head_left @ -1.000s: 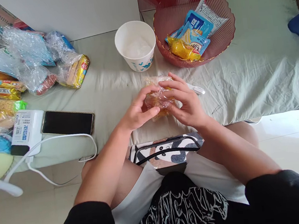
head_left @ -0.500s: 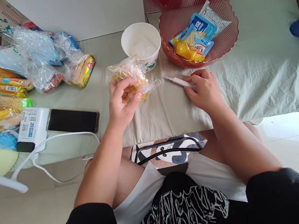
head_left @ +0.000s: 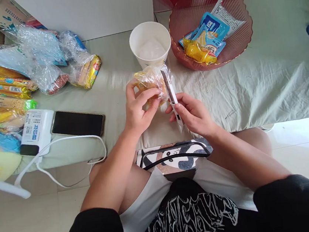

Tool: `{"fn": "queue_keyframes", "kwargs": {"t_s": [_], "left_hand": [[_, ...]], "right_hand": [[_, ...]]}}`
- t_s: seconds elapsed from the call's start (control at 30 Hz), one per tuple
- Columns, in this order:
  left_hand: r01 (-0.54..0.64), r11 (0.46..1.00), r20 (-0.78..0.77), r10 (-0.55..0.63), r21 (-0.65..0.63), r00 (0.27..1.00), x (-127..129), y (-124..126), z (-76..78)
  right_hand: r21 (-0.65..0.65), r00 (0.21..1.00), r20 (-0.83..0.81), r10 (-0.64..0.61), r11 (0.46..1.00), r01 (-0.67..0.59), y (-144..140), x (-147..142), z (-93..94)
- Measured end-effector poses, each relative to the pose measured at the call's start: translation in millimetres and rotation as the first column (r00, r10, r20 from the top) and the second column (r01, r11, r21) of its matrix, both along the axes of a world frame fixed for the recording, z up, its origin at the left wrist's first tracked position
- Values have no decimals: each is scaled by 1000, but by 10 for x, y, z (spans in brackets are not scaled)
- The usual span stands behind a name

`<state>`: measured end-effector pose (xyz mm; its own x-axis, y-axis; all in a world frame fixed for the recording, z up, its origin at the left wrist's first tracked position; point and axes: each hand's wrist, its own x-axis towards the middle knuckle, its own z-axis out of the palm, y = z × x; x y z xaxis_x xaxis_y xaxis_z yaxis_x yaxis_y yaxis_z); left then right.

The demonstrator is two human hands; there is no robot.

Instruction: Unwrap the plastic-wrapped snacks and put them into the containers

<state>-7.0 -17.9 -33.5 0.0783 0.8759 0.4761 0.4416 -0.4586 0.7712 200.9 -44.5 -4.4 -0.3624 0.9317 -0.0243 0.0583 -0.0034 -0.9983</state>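
My left hand (head_left: 137,108) grips a small snack in a clear crinkled wrapper (head_left: 150,82), held just above the pale green sheet in front of me. My right hand (head_left: 192,113) holds a slim white utility knife (head_left: 170,91) upright, its upper end against the right side of the wrapper. A white paper cup (head_left: 150,44) stands just beyond the snack. To its right sits a red ribbed bowl (head_left: 237,48) with several blue, white and yellow snack packets (head_left: 207,37) in it.
A heap of bagged snacks (head_left: 26,67) lies at the far left. A white power bank (head_left: 35,130) with a white cable (head_left: 72,155) and a black phone (head_left: 77,123) rest near the sheet's front edge. A panda-print pouch (head_left: 173,158) lies on my lap.
My right hand let go of the wrapper, picked the white knife off the sheet and brought it up against the snack. My left hand kept the snack, swinging it left and back to centre.
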Motion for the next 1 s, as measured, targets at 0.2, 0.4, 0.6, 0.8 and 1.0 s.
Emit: {"fn": "queue_keyframes", "kwargs": {"t_s": [0.2, 0.4, 0.6, 0.8, 1.0], "left_hand": [[-44, 998, 74, 41, 42, 996, -48, 70, -39], [-162, 986, 288, 143, 42, 947, -252, 227, -119], [-134, 991, 216, 133, -12, 967, -215, 152, -156], [15, 993, 198, 9, -118, 980, -46, 98, -107], [89, 980, 325, -27, -178, 945, -5, 114, -137]], "right_hand": [[-86, 982, 172, 85, 994, -71, 42, 40, 66], [-71, 910, 333, 248, 969, -238, 57, 140, 169], [296, 857, 495, -142, 955, -13, 163, 508, 210], [535, 676, 576, -459, 837, 112, 331, 614, -52], [581, 575, 632, -519, 809, 91, 399, 612, -172]]}}
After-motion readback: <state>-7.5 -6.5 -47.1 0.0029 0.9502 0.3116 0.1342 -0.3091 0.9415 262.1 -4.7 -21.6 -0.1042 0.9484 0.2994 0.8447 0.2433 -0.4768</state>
